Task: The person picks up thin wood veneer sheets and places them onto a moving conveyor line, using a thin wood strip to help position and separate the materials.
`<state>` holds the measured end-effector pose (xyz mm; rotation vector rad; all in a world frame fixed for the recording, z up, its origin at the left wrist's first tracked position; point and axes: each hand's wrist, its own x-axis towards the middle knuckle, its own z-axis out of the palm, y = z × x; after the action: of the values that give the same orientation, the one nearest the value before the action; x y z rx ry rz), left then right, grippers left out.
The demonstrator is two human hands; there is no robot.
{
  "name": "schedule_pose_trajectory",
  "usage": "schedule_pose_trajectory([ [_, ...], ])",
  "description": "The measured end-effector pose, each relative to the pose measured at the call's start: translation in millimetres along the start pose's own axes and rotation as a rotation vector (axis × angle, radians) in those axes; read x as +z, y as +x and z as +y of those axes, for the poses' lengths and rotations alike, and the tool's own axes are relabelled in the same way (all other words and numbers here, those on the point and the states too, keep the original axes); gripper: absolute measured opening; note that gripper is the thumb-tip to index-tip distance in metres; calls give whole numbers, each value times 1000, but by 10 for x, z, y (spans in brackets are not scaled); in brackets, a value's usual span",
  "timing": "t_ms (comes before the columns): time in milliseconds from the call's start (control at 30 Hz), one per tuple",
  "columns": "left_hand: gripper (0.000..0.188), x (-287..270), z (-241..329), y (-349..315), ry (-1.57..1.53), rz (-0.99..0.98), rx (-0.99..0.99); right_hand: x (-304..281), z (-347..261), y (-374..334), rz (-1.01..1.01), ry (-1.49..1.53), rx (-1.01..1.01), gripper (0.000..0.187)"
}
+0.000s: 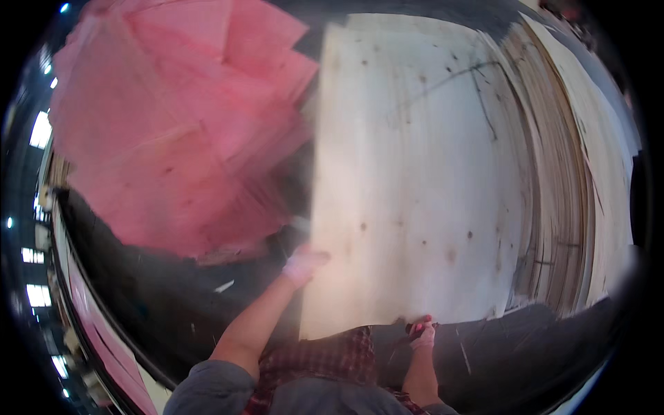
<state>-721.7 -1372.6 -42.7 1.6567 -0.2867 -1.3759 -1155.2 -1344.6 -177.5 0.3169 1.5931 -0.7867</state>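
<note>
A large, pale wood veneer sheet point(415, 173) with dark knots and a few cracks lies in front of me, its left side blurred. My left hand point(304, 265), in a light glove, is closed on its left edge near the close corner, thumb over the top. At the near edge of the sheet, my right hand point(423, 332) is gloved too, with red at the fingertips. Its fingers are curled around something small and dark that I cannot make out. Whether that hand also touches the sheet is unclear.
Pink-coated veneer sheets point(180, 131) lie in an overlapping, fanned heap on the left. Against the right side stands a thick stack of veneer point(553, 173) with layered edges. Scraps, including a small white piece point(224, 286), lie on the dark floor point(166, 297).
</note>
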Motion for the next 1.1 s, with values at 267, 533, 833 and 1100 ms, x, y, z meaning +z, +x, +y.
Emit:
schedule_pose_trajectory([
  [267, 37, 239, 821, -1807, 325, -337, 347, 768, 854, -478, -614, -516, -283, 16],
  [533, 26, -1078, -65, -3116, 191, -485, 810, 1924, 2712, -1494, -918, -720, -257, 17],
  [833, 46, -3810, -647, -4596, 214, -185, 1104, 2507, 4834, -3197, -1187, -639, -324, 18],
  [1100, 34, -6406, -958, -5378, 72, 94, 1174, 3245, 6698, -4142, -1344, -566, -278, 19],
])
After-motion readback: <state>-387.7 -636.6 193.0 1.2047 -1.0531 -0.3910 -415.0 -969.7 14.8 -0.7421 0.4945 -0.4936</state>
